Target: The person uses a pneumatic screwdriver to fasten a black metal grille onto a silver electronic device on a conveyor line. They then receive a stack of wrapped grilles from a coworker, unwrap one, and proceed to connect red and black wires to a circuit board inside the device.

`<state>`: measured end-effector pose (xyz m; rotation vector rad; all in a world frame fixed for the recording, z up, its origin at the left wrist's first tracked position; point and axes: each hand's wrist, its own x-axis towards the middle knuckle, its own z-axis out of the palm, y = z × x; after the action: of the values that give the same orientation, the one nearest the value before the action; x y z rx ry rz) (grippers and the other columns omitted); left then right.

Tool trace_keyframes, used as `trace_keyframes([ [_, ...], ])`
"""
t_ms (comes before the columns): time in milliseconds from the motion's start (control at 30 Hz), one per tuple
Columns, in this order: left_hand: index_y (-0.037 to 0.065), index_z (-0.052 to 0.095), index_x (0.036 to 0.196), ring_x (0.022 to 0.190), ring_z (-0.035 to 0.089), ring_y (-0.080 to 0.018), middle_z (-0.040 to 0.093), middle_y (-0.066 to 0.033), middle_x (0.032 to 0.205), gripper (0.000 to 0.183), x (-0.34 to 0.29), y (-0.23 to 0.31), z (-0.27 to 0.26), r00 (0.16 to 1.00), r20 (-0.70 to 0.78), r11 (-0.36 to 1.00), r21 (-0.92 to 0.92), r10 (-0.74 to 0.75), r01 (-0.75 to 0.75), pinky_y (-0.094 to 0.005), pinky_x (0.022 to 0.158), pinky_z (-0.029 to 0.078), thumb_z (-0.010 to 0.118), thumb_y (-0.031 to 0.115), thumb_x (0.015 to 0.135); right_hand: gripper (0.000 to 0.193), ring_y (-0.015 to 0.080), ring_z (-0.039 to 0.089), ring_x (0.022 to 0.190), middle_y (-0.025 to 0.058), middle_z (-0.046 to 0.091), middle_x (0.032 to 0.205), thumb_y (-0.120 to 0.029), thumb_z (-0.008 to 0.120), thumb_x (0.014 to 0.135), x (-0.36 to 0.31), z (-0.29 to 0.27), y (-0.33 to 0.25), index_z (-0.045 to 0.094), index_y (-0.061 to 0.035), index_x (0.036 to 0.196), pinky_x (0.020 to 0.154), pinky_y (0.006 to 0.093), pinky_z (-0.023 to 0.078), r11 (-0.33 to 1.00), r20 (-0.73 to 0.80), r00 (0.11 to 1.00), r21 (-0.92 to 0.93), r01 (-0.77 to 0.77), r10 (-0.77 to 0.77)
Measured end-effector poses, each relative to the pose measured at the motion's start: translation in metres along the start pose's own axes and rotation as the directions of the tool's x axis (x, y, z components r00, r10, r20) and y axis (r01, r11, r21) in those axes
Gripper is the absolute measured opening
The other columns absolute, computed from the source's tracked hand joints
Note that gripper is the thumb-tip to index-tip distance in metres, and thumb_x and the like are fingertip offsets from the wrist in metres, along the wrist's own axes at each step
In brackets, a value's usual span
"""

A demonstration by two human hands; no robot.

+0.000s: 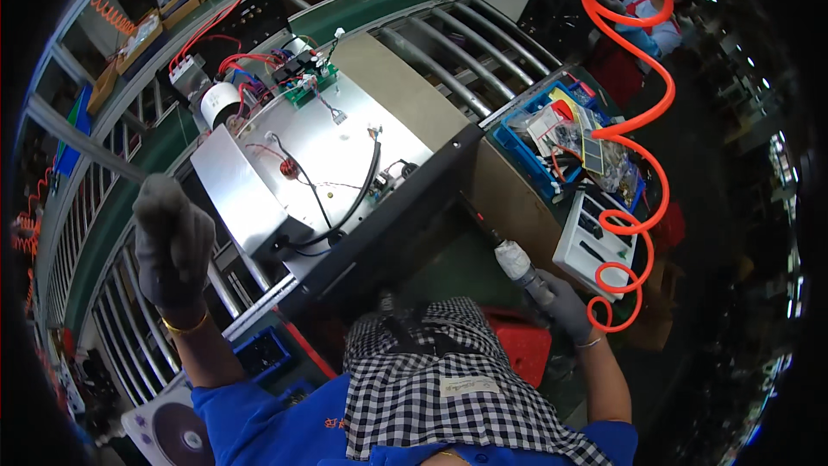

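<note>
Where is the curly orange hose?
In the head view, the coiled orange hose loops down the right side, past the blue parts bin, to the tool in the right hand.

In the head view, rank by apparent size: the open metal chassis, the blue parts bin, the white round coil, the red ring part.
1. open metal chassis
2. blue parts bin
3. white round coil
4. red ring part

This is a factory assembly line for electronics. A roller conveyor [466, 52] with metal rails curves past the workstation, carrying an open metal chassis [328, 155] with circuit boards and red and black wiring. A blue parts bin [539, 151] holds small components, and a coiled orange air hose [634, 121] hangs down to a pneumatic screwdriver [522, 263].
</note>
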<state>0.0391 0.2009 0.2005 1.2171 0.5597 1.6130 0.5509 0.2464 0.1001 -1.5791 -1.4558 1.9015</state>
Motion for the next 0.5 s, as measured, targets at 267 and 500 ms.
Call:
trace_keyframes([
  [267,0.004,0.055,0.107,0.04,0.037,-0.0072,0.048,-0.0008,0.061,0.028,-0.083,-0.04,0.117,0.905,-0.425,0.991,0.129,0.027,0.031,-0.0216,0.036,0.03,0.053,0.031,0.101,0.049,0.0054,0.047,0.056,-0.0034,0.05,0.074,-0.046,0.055,0.096,0.016,-0.019,0.014,0.054,-0.0069,0.127,0.05,0.0227,0.039,0.993,0.134,0.985,-0.026,0.117,-0.113],
  [500,0.002,0.046,0.115,0.042,0.05,-0.0106,0.063,-0.0123,0.075,0.03,-0.122,-0.065,0.192,0.938,-0.347,0.993,0.106,-0.014,0.053,-0.0225,0.033,0.035,0.06,0.02,0.097,0.049,0.0057,0.05,0.059,-0.0014,0.056,0.081,-0.049,0.053,0.096,0.022,-0.034,0.028,0.056,-0.0056,0.118,0.051,0.0222,0.04,0.979,0.219,0.955,0.001,0.203,-0.199],
])
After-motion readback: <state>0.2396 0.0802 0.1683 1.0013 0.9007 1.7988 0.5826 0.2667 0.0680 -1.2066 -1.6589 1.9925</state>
